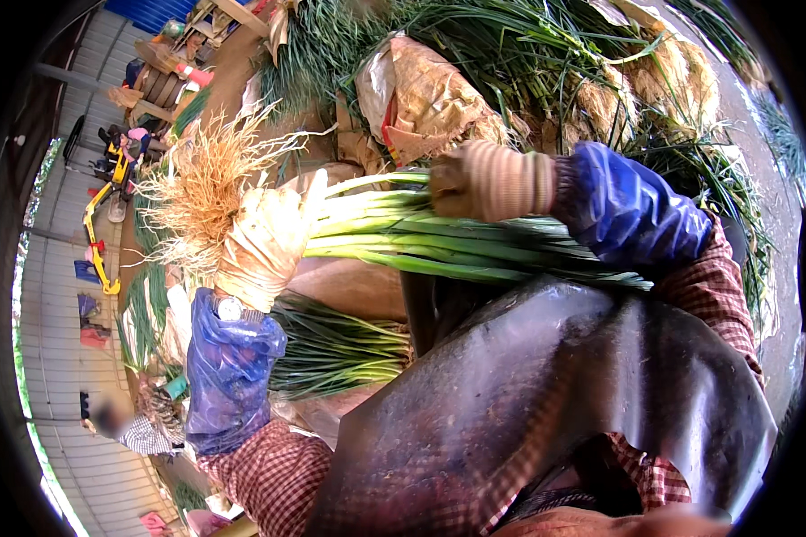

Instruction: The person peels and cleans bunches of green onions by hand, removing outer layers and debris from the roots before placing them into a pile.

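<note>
Bunch of scallions at frame centre, gathered, roots on; your left hand grips root end, right hand curled at leaves, grip unclear; heaps upper frame seemingly left.

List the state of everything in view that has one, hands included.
Left hand: gloved, closed around the bundle's pale stalks near the roots
Right hand: gloved, at the bundle's leaves, grip unclear
Green onion bundle: held sideways, roots leftward, leaves rightward
Roots: untrimmed, splayed, dry-looking
Lower green onions: lying down
Dark apron: draped over the lap, glossy
Left blue sleeve cover: worn, wrinkled
Right blue sleeve cover: worn, wrinkled
</note>
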The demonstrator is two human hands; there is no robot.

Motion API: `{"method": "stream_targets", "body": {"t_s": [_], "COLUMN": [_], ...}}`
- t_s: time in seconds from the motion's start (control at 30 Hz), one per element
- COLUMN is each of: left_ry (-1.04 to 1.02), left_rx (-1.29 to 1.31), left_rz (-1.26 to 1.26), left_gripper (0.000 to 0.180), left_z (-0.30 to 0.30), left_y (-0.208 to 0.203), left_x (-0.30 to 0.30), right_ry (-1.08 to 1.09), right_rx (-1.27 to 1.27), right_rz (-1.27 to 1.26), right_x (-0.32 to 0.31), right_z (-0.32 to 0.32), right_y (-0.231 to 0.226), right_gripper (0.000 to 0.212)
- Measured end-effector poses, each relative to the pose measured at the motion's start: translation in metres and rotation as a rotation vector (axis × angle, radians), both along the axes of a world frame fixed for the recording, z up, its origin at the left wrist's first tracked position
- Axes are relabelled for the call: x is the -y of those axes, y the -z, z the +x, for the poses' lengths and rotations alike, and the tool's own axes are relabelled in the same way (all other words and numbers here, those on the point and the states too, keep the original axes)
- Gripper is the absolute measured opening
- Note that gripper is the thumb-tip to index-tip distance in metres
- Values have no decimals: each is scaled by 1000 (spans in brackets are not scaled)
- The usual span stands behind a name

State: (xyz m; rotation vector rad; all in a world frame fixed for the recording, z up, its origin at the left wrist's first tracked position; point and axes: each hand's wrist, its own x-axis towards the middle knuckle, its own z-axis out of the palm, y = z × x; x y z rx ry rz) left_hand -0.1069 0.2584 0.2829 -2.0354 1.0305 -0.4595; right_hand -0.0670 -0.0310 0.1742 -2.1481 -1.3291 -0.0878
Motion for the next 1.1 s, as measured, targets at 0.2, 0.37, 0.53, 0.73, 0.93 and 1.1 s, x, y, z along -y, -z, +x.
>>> {"method": "stream_targets", "body": {"t_s": [0.2,0.37,0.53,0.73,0.93,1.1], "left_ry": [-67,-48,29,29,-95,-113], "left_rx": [-61,-31,14,-2,-96,-102], "left_rz": [-51,-35,-32,-28,-72,-72], "left_gripper": [49,60,51,41,59,51], "left_z": [-12,-8,0,-5,-20,-28], "left_y": [16,19,8,4,14,19], "left_x": [-15,-18,2,10,-15,-17], "right_ry": [585,443,109,-60,261,566], "right_rx": [386,-337,-248,-473,-4,102], "right_rz": [-1147,-59,5,-42,-434,-1118], "right_x": [116,96,6,-17,33,163], "right_z": [34,23,-16,-2,1,39], "right_y": [82,11,-48,-28,15,80], "right_gripper": [11,9,26,16,15,12]}}
